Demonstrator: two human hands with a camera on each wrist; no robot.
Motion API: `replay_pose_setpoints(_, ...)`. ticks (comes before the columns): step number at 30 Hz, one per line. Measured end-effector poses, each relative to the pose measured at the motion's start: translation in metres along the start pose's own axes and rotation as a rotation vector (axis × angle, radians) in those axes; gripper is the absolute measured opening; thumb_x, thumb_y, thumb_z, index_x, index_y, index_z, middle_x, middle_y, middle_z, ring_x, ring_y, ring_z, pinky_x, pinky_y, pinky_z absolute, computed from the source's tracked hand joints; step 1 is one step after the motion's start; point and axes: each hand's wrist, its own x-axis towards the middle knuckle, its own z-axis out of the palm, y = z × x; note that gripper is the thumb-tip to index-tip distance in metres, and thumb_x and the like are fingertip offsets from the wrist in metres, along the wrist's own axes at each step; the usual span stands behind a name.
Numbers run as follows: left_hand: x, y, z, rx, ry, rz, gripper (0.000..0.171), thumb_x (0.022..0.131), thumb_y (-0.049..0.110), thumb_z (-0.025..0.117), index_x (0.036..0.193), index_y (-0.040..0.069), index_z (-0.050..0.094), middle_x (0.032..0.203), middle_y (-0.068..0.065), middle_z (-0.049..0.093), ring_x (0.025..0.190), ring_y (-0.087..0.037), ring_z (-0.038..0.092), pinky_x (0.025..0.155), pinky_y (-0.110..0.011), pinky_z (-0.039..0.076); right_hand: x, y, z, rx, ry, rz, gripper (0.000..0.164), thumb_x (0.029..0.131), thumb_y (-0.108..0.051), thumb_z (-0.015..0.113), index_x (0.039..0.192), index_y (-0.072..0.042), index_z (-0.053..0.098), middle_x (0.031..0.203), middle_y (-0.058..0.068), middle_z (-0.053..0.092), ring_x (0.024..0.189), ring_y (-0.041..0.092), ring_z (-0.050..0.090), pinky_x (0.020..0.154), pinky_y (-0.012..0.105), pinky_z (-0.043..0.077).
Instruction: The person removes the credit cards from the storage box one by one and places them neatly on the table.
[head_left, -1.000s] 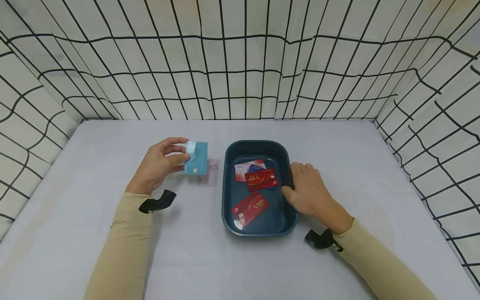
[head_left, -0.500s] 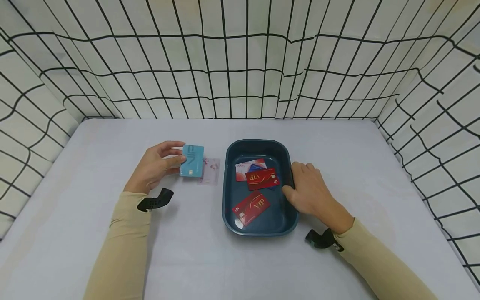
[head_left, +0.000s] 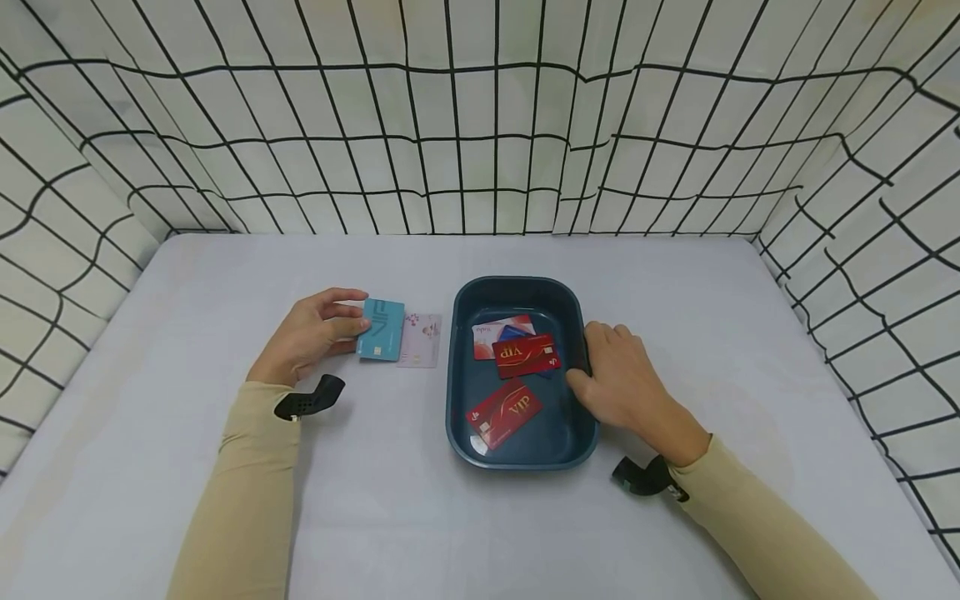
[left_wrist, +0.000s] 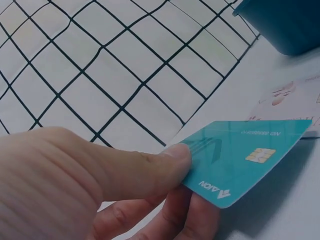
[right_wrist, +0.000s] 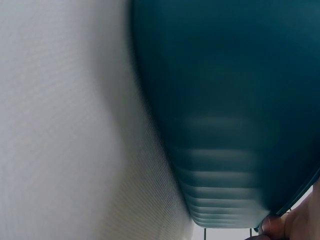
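Note:
My left hand (head_left: 318,333) pinches a teal chip card (left_wrist: 235,155) by its left edge, thumb on top and fingers beneath. In the left wrist view the card is tilted, its near edge above the white surface. Just right of it lies a pale pink card (head_left: 421,340), flat on the table. My right hand (head_left: 626,387) grips the right rim of a dark blue tray (head_left: 459,450), thumb over the edge. Inside the tray are a red VIP card (head_left: 504,413), another red VIP card (head_left: 527,356), a pink-and-white card (head_left: 486,340) and a partly covered blue card (head_left: 512,333).
White cloth covers the table (head_left: 390,517). A black wire grid (head_left: 495,137) stands along the back and both sides. The tray's ribbed outer wall (right_wrist: 220,175) fills much of the right wrist view.
My left hand has lowered the teal card and shifted it slightly left and nearer, uncovering the pale pink card. My right hand stays on the tray rim.

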Motion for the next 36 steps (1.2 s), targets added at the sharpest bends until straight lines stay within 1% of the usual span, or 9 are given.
replay_pose_setpoints(6,-0.0004,0.0013,0.0005,0.029,0.016,0.003,0.06,0.099,0.013,0.068,0.154,0.012,0.044,0.136,-0.011,0.052,0.092,-0.006,0.065,0.083,-0.02,0.06,-0.0001,-0.001,-0.0023,-0.004,-0.003,0.004,0.023,0.086,-0.028,0.057,0.094,-0.007,0.051,0.08,0.008,0.052,0.079,0.025,0.045,0.069,0.035,0.033)
replay_pose_setpoints(15,-0.0006,0.0031,0.0003,0.062,0.027,-0.009,0.062,0.099,0.015,0.069,0.156,0.013,0.044,0.144,-0.016,0.051,0.093,-0.006,0.064,0.082,-0.018,0.06,0.0001,-0.0015,-0.0035,-0.004,-0.007,0.007,0.024,0.086,-0.028,0.057,0.094,-0.007,0.051,0.08,0.009,0.052,0.079,0.025,0.045,0.069,0.035,0.033)
replay_pose_setpoints(22,0.0008,0.0037,-0.0009,0.141,0.016,-0.013,0.06,0.1,0.018,0.069,0.154,0.011,0.046,0.149,-0.019,0.05,0.1,-0.01,0.064,0.084,-0.018,0.059,0.0001,-0.0013,-0.0039,-0.007,-0.002,0.006,0.024,0.085,-0.028,0.057,0.095,-0.006,0.052,0.08,0.009,0.053,0.079,0.024,0.045,0.069,0.035,0.033)
replay_pose_setpoints(25,0.0012,0.004,-0.0003,0.175,0.015,-0.018,0.06,0.099,0.016,0.069,0.154,0.01,0.046,0.149,-0.019,0.05,0.103,-0.013,0.063,0.083,-0.018,0.059,0.0002,-0.0013,-0.0036,-0.006,-0.002,0.007,0.024,0.085,-0.029,0.057,0.094,-0.007,0.052,0.08,0.008,0.053,0.079,0.024,0.046,0.069,0.035,0.033)
replay_pose_setpoints(29,0.0007,0.0038,0.0008,0.194,0.016,-0.027,0.059,0.099,0.015,0.069,0.154,0.009,0.046,0.146,-0.019,0.05,0.103,-0.015,0.062,0.082,-0.018,0.059,0.0002,-0.0013,-0.0024,-0.004,-0.003,0.006,0.024,0.085,-0.029,0.058,0.094,-0.007,0.052,0.079,0.008,0.052,0.078,0.024,0.046,0.069,0.035,0.034)
replay_pose_setpoints(36,-0.0013,0.0029,0.0005,0.224,0.017,-0.036,0.059,0.099,0.017,0.069,0.154,0.009,0.046,0.145,-0.019,0.051,0.103,-0.018,0.063,0.082,-0.018,0.06,0.0003,-0.0016,-0.0006,0.0,-0.004,0.005,0.025,0.085,-0.029,0.058,0.095,-0.007,0.053,0.08,0.008,0.053,0.079,0.024,0.046,0.069,0.035,0.034)
